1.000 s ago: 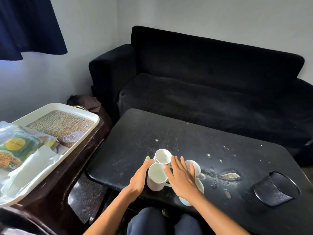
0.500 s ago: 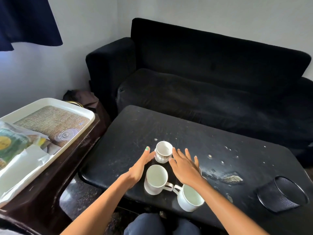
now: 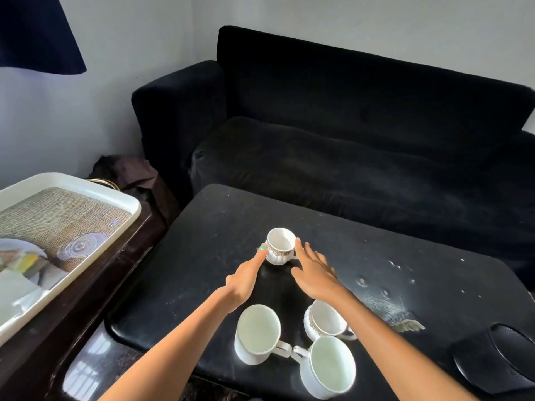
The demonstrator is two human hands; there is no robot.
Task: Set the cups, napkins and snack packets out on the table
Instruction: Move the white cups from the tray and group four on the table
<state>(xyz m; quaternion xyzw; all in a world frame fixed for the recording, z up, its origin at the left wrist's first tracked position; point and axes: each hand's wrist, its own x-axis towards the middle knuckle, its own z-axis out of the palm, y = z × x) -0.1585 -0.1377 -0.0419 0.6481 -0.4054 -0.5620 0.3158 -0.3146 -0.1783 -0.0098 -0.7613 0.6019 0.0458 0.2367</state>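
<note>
A small white cup with a gold band [image 3: 279, 246] stands upright near the middle of the black table [image 3: 202, 256]. My left hand [image 3: 246, 282] lies flat beside it, thumb tip touching the cup's left side. My right hand [image 3: 314, 273] reaches along its right side, index fingertip at the rim. Neither hand curls around it. Three more cups stand near the front edge: a plain white mug [image 3: 257, 334], a second white mug [image 3: 327, 366] and another gold-banded cup [image 3: 325, 319]. On the white tray [image 3: 127, 198] at the left lie a snack packet [image 3: 26, 260] and white napkins [image 3: 14, 287], partly cut off.
The tray rests on a dark wooden side table [image 3: 86, 299] left of the black table. A black mesh holder [image 3: 498, 357] lies tipped at the table's right front corner. A black sofa [image 3: 347, 154] runs along the far side. The tabletop has a chipped patch [image 3: 405, 324].
Both hands have moved away from me with the small gold-banded cup between them, so it now stands apart from the other three cups. The camera has tilted down.
</note>
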